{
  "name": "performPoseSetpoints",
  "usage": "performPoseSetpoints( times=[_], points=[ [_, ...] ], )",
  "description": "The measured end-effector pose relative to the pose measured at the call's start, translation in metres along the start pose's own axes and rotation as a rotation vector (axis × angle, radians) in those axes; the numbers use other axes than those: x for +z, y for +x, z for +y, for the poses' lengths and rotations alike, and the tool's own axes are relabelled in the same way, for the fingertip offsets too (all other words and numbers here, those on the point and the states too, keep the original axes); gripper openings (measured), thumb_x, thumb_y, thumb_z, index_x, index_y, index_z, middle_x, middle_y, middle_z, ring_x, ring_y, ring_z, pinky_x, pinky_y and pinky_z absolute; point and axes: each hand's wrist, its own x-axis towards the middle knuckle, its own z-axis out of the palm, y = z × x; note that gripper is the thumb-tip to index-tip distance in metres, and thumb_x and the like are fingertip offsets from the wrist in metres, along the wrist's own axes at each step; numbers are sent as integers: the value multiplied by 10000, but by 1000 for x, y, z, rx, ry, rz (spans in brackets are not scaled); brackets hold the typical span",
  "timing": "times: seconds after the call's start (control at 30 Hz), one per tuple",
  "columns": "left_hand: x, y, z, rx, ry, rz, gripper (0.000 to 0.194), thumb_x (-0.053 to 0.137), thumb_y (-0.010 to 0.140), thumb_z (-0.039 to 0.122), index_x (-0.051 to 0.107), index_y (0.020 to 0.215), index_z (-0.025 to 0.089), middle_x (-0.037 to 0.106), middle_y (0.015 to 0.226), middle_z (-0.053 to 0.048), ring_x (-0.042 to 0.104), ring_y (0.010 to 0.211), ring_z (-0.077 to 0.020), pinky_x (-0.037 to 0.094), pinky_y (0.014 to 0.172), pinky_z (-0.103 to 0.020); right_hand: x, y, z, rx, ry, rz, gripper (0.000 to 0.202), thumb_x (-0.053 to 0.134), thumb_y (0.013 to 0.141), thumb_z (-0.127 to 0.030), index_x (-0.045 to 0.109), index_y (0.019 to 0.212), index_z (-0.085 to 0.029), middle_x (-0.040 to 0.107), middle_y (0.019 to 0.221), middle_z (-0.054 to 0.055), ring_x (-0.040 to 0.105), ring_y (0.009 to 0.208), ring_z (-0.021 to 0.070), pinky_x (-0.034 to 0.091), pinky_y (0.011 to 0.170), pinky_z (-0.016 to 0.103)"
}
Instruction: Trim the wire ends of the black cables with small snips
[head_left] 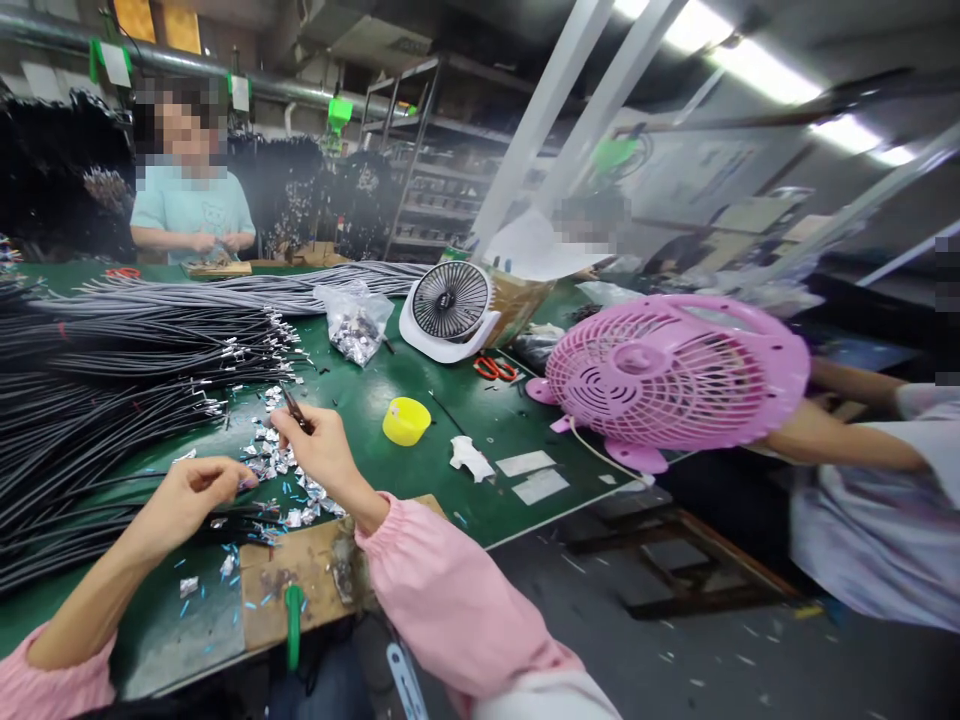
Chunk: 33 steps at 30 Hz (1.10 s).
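Note:
My left hand [196, 497] is closed in a pinch on the end of a black cable; thin wire ends show at its fingertips. Wrapped in my right hand [322, 450] is a pair of dark tweezers [297, 410], its tips pointing up and away. The two hands are close together but apart. Black cables [112, 400] lie in thick bundles on my left, their stripped ends towards the middle. Scraps of silver foil [304, 508] and small blue bits are strewn beneath and around both hands.
A wooden board [277, 570] with a green-handled clamp [294, 620] sits at the near table edge. Beyond are a yellow tape roll [406, 421], a white fan [450, 305], orange-handled scissors [496, 369] and a plastic bag [355, 325]. A pink fan [652, 375] stands right, beside a co-worker's arm.

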Motion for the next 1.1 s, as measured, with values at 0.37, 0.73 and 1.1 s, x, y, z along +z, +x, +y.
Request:
performPoseSetpoints(
  times=[0.37, 0.73, 1.1],
  points=[
    [-101, -34, -51, 102, 523, 561, 215, 719, 738, 449, 681, 679, 246, 565, 614, 57, 446, 570, -130, 272, 546, -182, 1, 1, 3, 15, -29, -91, 395, 607, 951, -342, 662, 597, -176, 543, 491, -37, 517, 505, 119, 399, 561, 222],
    [-43, 14, -1, 380, 365, 440, 291, 607, 870, 475, 821, 864, 278, 813, 831, 7, 728, 731, -175, 566, 728, -267, 6, 1, -8, -7, -18, -108, 389, 652, 902, -447, 635, 614, -186, 533, 521, -33, 478, 540, 127, 364, 539, 236],
    [-7, -14, 12, 413, 279, 430, 270, 611, 942, 349, 767, 1133, 241, 651, 622, 70, 571, 476, -98, 489, 503, -192, 18, -5, -18, -66, 184, -282, 312, 620, 904, -406, 579, 680, -192, 491, 584, -44, 456, 566, 113, 379, 544, 235]
  ],
)
